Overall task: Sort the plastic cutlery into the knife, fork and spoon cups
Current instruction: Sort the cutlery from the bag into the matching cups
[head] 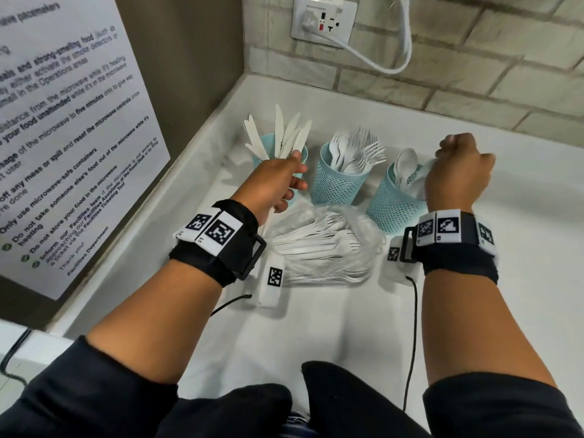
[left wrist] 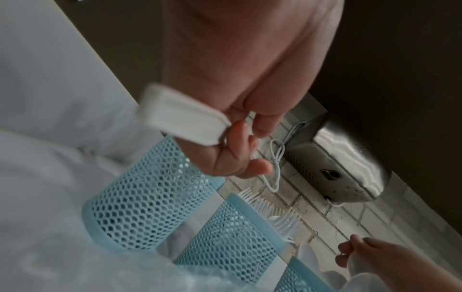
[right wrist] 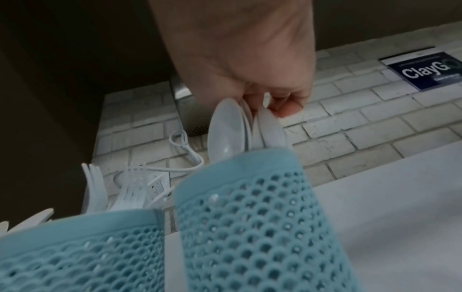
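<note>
Left hand (head: pixel 278 181) gripping knives (head: pixel 286 134) over knife cup (left wrist: pixel 147 193), right hand (head: pixel 458 175) pinching spoons (right wrist: pixel 240 128) above spoon cup (head: pixel 392 200).

**Tight at the cups, open to the right**

Ahead of both hands, three mesh cups stand in a close row: the knife cup (head: pixel 279 159) at the left hand (head: pixel 274 181), the fork cup (head: pixel 336 181) between the hands, the spoon cup (head: pixel 392 203) under the right hand (head: pixel 458 172). Upright cutlery bristles from each, blocking a low pass over their rims. Between the wrists, a bagged heap of forks (head: pixel 319 251) covers the tabletop (head: pixel 521 295). Left of the left hand a side wall with a notice (head: pixel 72 121) closes in; beyond the cups the brick wall (head: pixel 474 74) and a hanging cable (head: pixel 379 63) stop any reach. Right of the right hand and near the body, bare tabletop lies open.
</note>
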Motion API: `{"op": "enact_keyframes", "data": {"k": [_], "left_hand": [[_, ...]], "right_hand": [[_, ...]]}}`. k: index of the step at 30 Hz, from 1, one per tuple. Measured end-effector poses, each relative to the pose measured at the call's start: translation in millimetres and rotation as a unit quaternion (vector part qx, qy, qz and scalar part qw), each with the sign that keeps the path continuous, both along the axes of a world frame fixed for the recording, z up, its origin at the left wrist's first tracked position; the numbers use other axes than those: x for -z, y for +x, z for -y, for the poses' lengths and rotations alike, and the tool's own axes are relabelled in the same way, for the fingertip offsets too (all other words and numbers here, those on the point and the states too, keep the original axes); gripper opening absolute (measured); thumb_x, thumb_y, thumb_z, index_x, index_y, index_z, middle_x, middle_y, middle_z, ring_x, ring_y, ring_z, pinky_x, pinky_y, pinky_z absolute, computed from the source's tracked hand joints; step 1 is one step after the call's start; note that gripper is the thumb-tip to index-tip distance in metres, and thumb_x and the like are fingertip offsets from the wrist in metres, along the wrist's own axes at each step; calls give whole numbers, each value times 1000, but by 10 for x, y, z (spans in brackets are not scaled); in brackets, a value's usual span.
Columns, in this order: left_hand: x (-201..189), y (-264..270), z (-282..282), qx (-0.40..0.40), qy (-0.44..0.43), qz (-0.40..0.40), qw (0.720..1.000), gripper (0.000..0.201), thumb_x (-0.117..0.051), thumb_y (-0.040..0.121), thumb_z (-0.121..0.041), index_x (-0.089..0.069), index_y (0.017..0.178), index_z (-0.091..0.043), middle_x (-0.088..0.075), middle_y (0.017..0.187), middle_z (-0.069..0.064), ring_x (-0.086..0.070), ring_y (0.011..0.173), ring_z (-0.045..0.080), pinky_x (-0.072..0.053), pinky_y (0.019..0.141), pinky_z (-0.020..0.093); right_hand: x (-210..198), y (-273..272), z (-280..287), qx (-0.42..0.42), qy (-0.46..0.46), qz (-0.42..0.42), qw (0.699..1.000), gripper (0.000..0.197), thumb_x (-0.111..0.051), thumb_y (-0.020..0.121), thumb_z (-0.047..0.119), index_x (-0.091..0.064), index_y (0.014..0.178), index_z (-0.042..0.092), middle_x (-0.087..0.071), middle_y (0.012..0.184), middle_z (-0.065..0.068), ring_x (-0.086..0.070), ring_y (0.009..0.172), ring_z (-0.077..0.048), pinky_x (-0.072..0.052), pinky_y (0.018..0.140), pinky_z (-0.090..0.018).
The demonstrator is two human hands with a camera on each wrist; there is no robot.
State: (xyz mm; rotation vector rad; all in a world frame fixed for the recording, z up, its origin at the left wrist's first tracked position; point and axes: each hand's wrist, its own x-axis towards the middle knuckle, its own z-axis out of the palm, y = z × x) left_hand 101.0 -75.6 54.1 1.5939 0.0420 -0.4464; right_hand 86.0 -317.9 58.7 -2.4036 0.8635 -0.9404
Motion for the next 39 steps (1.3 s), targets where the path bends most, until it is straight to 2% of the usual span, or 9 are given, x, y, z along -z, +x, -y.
{"op": "enact_keyframes", "data": {"k": [5,12,16,19,21,25,28,34,39], "left_hand": [[-2,4,-28,24,-23,-14,999,27,-42,99,-28,-61,104,-11,-53,69,-1,-31,50,7,-21,35,12],[22,-14,-50,59,-77,-19,995,29,-38,100,-27,-63,97,-13,-53,71,-2,-32,53,6,-22,39,12],[34,-10,-64,73,-97,-23,992,33,-36,101,-29,-60,113,-11,-51,69,-4,-32,53,5,-22,40,11],[29,-22,-54,102,-102,-18,989,33,-36,100,-34,-62,109,-16,-48,67,-5,-34,50,3,-23,39,10],[21,-37,-42,121,-102,-12,987,33,-36,99,-37,-63,104,-20,-46,63,-6,-34,48,3,-24,38,10],[0,-69,-5,138,-92,2,986,33,-37,98,-40,-64,99,-22,-42,57,-8,-31,46,2,-23,39,10],[0,-84,9,143,-90,4,986,34,-37,97,-42,-64,99,-21,-39,57,-8,-30,45,1,-22,40,10],[75,-32,-96,52,-55,-2,997,33,-48,93,-42,-67,88,-15,-46,60,-8,-38,45,1,-32,41,9],[113,58,-241,-8,-33,-53,998,36,-55,88,-44,-65,79,-11,-54,54,-8,-45,39,-1,-41,41,8]], "right_hand": [[-10,36,43,-15,23,-126,992,37,-36,98,29,-62,120,15,-48,135,-11,-30,127,-36,-27,101,-44],[-192,-3,-1,-35,118,-178,976,43,-30,99,36,-52,129,15,-36,142,-12,-22,134,-34,-21,109,-45],[-285,55,-133,-46,19,-38,998,50,-36,96,43,-39,140,20,-33,148,-5,-23,134,-30,-21,105,-40],[-318,78,-364,-148,-21,105,983,50,-40,93,43,-45,136,19,-47,137,-4,-37,125,-15,-28,94,-25],[-312,89,-537,-257,0,138,957,47,-41,95,39,-46,135,15,-54,125,-7,-49,97,8,-39,83,-11],[-258,96,-821,-392,103,45,913,52,-47,96,38,-33,143,21,-64,97,0,-60,68,-2,-47,69,-12],[-212,134,-942,-445,172,-25,878,46,-56,93,28,-44,136,15,-70,85,-12,-61,59,-4,-46,64,-13],[-295,276,-1005,-401,265,39,876,5,-54,93,9,-56,93,14,-65,68,-2,-50,38,2,-38,45,-12],[-445,382,-982,-282,199,193,918,17,-39,99,17,-48,85,20,-62,64,8,-52,46,-7,-46,53,-27]]}}
